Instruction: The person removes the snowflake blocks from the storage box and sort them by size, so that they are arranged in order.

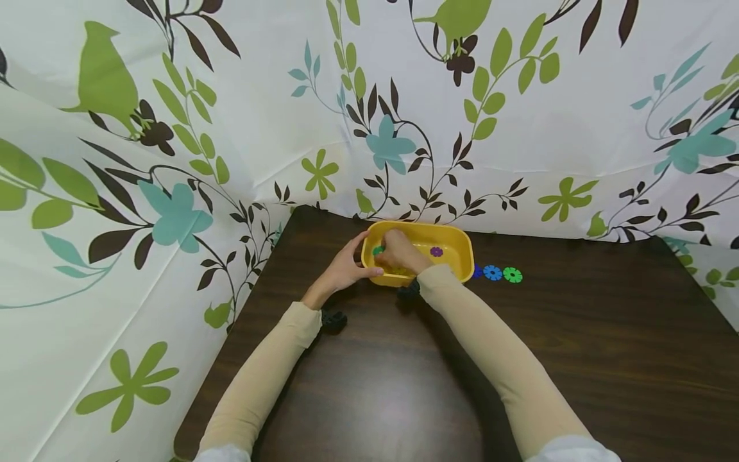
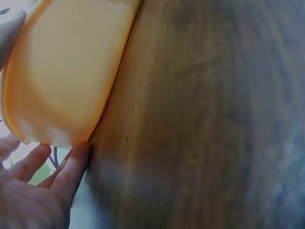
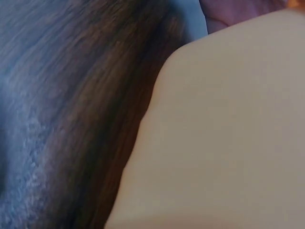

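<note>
A yellow plastic tub (image 1: 456,240) sits near the table's back edge. My left hand (image 1: 344,266) holds its left end, thumb over the near rim and fingers on the outer wall; in the left wrist view the fingertips (image 2: 78,152) touch that end of the tub. My right hand (image 1: 401,250) reaches down inside, its fingertips hidden, so I cannot tell if they pinch anything. A green notched disc (image 1: 378,250) lies beside those fingers and a purple notched disc (image 1: 436,251) lies to their right. Something pale fills much of the right wrist view, too close to make out.
Right of the tub, a dark blue disc (image 1: 477,271), a light blue disc (image 1: 492,273) and a green disc (image 1: 512,274) lie in a row on the dark wooden table (image 1: 606,321). A patterned cloth (image 1: 277,128) hangs behind and along the left side.
</note>
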`<action>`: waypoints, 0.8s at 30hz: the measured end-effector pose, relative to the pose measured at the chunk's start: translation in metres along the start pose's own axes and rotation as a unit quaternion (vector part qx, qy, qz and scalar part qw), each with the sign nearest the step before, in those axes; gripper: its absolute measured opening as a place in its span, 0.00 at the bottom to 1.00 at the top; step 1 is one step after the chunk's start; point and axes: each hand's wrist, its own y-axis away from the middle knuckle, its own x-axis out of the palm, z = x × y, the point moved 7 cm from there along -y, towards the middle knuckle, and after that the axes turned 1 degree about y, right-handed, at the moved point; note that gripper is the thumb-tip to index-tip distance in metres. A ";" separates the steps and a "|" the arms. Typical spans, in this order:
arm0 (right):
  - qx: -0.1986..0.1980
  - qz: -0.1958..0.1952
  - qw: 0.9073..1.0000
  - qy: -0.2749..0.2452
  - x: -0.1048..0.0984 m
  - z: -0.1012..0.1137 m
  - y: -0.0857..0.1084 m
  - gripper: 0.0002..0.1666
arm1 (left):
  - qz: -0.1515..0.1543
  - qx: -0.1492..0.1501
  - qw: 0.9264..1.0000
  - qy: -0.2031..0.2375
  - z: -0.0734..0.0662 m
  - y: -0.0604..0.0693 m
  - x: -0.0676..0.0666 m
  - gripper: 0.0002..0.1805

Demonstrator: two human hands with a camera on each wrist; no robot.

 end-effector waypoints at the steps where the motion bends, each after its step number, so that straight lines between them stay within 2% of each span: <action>1: 0.008 0.006 1.000 0.003 -0.001 0.002 0.004 0.17 | 0.002 -0.003 1.000 0.000 0.001 0.000 0.001 0.60; 5: 0.021 0.014 0.999 0.020 -0.003 0.006 0.013 0.21 | 0.010 -0.013 1.000 0.001 0.001 0.001 0.004 0.60; 10: 0.010 -0.005 1.000 0.010 -0.006 0.003 0.016 0.17 | 0.003 -0.004 1.000 -0.001 -0.003 0.000 0.003 0.59; 13: 0.013 -0.002 1.000 -0.001 -0.009 0.005 0.021 0.17 | 0.002 -0.005 1.000 -0.003 -0.003 0.000 0.003 0.60; 20: 0.014 -0.014 1.000 -0.023 -0.020 0.001 0.032 0.29 | 0.003 0.000 1.000 0.012 -0.003 0.001 0.001 0.60; 24: 0.004 -0.030 0.999 -0.035 -0.027 -0.004 0.042 0.27 | 0.002 0.000 1.000 0.009 -0.002 0.001 -0.001 0.60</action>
